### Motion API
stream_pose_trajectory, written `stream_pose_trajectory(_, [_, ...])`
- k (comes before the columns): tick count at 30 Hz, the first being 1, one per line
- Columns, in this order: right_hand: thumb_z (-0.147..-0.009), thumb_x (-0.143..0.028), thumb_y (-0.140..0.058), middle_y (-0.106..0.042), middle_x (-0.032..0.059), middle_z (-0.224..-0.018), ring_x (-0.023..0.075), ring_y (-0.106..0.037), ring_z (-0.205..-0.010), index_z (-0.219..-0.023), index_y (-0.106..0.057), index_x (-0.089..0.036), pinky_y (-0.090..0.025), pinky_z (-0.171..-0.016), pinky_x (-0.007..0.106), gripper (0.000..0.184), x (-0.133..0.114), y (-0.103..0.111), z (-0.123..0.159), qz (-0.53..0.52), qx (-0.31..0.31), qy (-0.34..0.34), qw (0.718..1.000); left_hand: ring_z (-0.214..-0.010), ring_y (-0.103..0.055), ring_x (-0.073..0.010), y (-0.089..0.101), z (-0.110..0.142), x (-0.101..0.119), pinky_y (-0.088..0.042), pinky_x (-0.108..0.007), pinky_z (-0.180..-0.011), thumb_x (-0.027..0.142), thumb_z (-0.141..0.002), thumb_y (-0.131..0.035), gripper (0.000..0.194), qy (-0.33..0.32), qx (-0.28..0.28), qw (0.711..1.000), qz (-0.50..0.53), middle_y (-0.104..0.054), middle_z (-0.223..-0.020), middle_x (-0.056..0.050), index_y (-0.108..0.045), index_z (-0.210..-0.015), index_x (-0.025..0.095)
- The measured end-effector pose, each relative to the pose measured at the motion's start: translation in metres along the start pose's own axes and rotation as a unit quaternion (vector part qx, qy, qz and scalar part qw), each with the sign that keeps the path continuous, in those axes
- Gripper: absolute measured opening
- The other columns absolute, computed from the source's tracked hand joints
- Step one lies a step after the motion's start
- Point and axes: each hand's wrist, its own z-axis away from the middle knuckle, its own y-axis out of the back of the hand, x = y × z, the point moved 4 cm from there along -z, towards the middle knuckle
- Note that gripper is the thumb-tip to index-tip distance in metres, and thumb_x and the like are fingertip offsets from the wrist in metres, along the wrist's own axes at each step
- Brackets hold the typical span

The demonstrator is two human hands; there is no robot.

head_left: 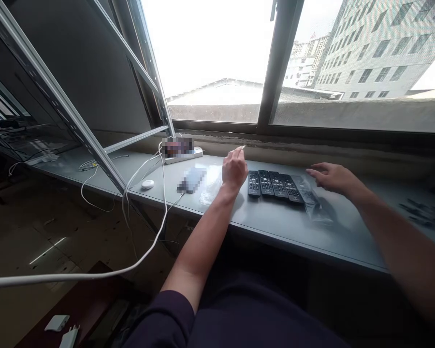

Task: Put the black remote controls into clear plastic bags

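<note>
Remotes (pixel 278 184) sit between the counter's (pixel 268 218) long edges.
Left hand (pixel 235 166) curls, its exact grip unclear; right hand (pixel 328 178), half open and empty, hovers near the bag (pixel 311 199).

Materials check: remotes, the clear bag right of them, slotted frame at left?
Remotes: probably hard plastic, black; uniform dark bodies with rows of small buttons, button material unclear.
Bag: likely thin plastic film, glossy; see-through, wrinkled, with bright highlights.
Frame: looks like metal, silvery-grey; straight slotted bars with a light sheen. Bare or coated, can't tell.
</note>
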Motion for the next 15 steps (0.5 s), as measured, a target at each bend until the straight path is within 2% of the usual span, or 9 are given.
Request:
stream_pose_trajectory(3, [-0.105, -0.052, -0.073, -0.080, 0.0075, -0.079, 0.0270, -0.070, -0.072, -0.145, -0.077, -0.017, -0.058, -0.073, 0.041, 0.053, -0.006, -0.001, 0.003, 0.000, 0.023, 0.060, 0.998, -0.153, -0.066, -0.0287, -0.002, 0.001, 0.007, -0.058, -0.048, -0.130, -0.002, -0.105, -0.044, 0.072, -0.067, 0.021, 0.995, 0.071, -0.066, -0.169, -0.012, -0.062, -0.171, 0.022])
stream_pose_trajectory(6, [-0.102, -0.050, -0.074, -0.084, 0.0099, -0.090, 0.0277, -0.074, -0.079, -0.142, -0.079, -0.017, -0.062, -0.086, 0.044, 0.052, -0.015, -0.006, 0.007, -0.007, 0.057, 0.155, 0.986, -0.148, -0.071, -0.0248, -0.010, 0.002, 0.013, -0.062, -0.042, -0.125, -0.006, -0.103, -0.040, 0.074, -0.116, 0.001, 0.983, 0.145, -0.072, -0.163, -0.008, -0.066, -0.166, 0.024])
stream_pose_trajectory(9, [-0.096, -0.054, -0.080, -0.086, 0.0146, -0.121, 0.0354, -0.081, -0.106, -0.154, -0.071, -0.021, -0.066, -0.102, 0.053, 0.068, -0.028, -0.016, 0.014, -0.049, 0.049, 0.268, 0.961, -0.136, -0.078, -0.0242, -0.023, 0.006, 0.022, -0.066, -0.039, -0.115, -0.005, -0.103, -0.043, 0.075, -0.159, -0.046, 0.964, 0.208, -0.078, -0.153, -0.007, -0.060, -0.170, 0.025])
stream_pose_trajectory(11, [-0.092, -0.056, -0.086, -0.079, 0.0153, -0.149, 0.0418, -0.076, -0.133, -0.164, -0.064, -0.026, -0.061, -0.117, 0.062, 0.081, -0.039, -0.024, 0.021, -0.076, 0.038, 0.347, 0.934, -0.129, -0.081, -0.0234, -0.031, 0.010, 0.030, -0.066, -0.037, -0.112, -0.003, -0.104, -0.046, 0.079, -0.184, -0.079, 0.949, 0.244, -0.083, -0.145, -0.006, -0.052, -0.176, 0.027])
stream_pose_trajectory(12, [-0.091, -0.056, -0.089, -0.074, 0.0138, -0.158, 0.0431, -0.072, -0.143, -0.165, -0.065, -0.030, -0.056, -0.124, 0.065, 0.081, -0.044, -0.028, 0.025, -0.080, 0.038, 0.380, 0.921, -0.127, -0.082, -0.0229, -0.035, 0.012, 0.034, -0.065, -0.037, -0.112, -0.002, -0.104, -0.048, 0.080, -0.193, -0.092, 0.942, 0.259, -0.085, -0.140, -0.005, -0.048, -0.178, 0.028])
stream_pose_trajectory(14, [-0.094, -0.053, -0.089, -0.073, 0.0089, -0.161, 0.0419, -0.070, -0.147, -0.155, -0.073, -0.036, -0.052, -0.129, 0.066, 0.066, -0.053, -0.035, 0.034, -0.087, 0.041, 0.424, 0.900, -0.124, -0.082, -0.0225, -0.040, 0.014, 0.040, -0.065, -0.035, -0.111, 0.001, -0.106, -0.054, 0.080, -0.200, -0.110, 0.933, 0.278, -0.086, -0.136, -0.004, -0.045, -0.180, 0.030])
stream_pose_trajectory(15, [-0.096, -0.052, -0.086, -0.078, 0.0076, -0.153, 0.0406, -0.073, -0.142, -0.147, -0.078, -0.037, -0.054, -0.128, 0.065, 0.054, -0.057, -0.039, 0.037, -0.094, 0.040, 0.435, 0.895, -0.124, -0.083, -0.0228, -0.042, 0.015, 0.041, -0.065, -0.035, -0.110, 0.003, -0.106, -0.056, 0.079, -0.200, -0.116, 0.931, 0.282, -0.086, -0.135, -0.004, -0.046, -0.179, 0.030])
